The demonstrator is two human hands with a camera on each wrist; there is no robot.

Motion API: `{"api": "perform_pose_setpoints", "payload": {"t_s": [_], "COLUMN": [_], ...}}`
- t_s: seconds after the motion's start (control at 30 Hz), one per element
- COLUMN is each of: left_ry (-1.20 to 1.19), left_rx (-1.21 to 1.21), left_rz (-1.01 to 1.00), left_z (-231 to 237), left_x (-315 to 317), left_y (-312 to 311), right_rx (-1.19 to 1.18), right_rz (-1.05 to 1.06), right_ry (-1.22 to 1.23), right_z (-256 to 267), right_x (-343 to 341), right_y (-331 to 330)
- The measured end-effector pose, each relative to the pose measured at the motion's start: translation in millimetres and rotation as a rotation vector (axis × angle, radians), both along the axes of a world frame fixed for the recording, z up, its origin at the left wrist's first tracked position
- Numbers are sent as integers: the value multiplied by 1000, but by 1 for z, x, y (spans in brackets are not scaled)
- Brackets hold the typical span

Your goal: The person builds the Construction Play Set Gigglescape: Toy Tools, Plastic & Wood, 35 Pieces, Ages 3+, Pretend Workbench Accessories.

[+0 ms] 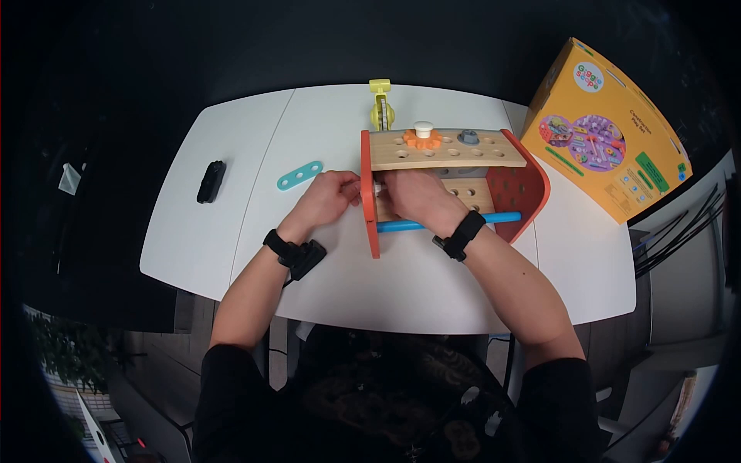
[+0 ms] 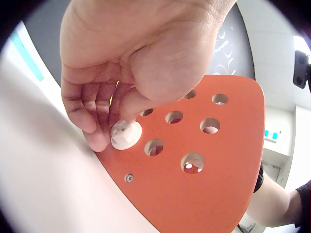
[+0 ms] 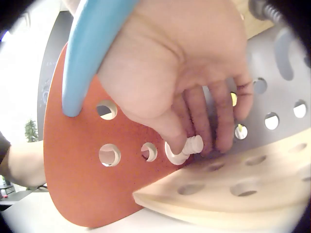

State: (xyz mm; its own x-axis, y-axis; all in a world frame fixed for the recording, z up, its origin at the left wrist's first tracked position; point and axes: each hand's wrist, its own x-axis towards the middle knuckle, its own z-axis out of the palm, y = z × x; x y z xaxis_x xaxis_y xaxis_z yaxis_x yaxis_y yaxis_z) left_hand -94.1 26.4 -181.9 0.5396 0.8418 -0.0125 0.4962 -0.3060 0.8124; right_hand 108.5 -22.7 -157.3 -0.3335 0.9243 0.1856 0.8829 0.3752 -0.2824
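Note:
A toy workbench has red-orange side panels [image 1: 370, 224] with round holes. My left hand [image 1: 328, 199] is at the outer face of its left panel, pinching the white hexagonal head of a plastic bolt [image 2: 125, 136] between thumb and fingers. Inside the bench, my right hand [image 1: 421, 197] reaches under the wooden top shelf [image 1: 463, 154]. Its thumb and fingers pinch a white round nut [image 3: 174, 154] against the panel's inner face, around the bolt's threaded end [image 3: 195, 144]. A blue bar [image 1: 397, 226] crosses the front, below the right wrist.
An orange gear [image 1: 422, 140] under a white knob and a grey bolt [image 1: 468, 136] sit on the top shelf. A teal strip [image 1: 299, 175] and black device [image 1: 211, 182] lie left. Behind stands a yellow-green toy piece [image 1: 380, 108]; at right, a yellow box [image 1: 610, 131].

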Motion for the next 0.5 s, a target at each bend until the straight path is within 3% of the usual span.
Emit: {"api": "perform_pose_setpoints", "payload": {"t_s": [0.27, 0.37, 0.43, 0.5], "left_ry": [3, 26, 30, 43], "left_rx": [17, 57, 28, 36], "left_rz": [-9, 19, 47, 57], "left_z": [0, 1, 1, 2], "left_x": [0, 1, 1, 1], "left_y": [0, -1, -2, -3], "right_rx": [27, -12, -238, -192], "right_rz": [-30, -66, -154, -118], "right_ry": [4, -11, -72, 37], "right_z": [6, 21, 30, 32], "right_x": [0, 2, 6, 16], "right_y": [-6, -13, -20, -33]}}
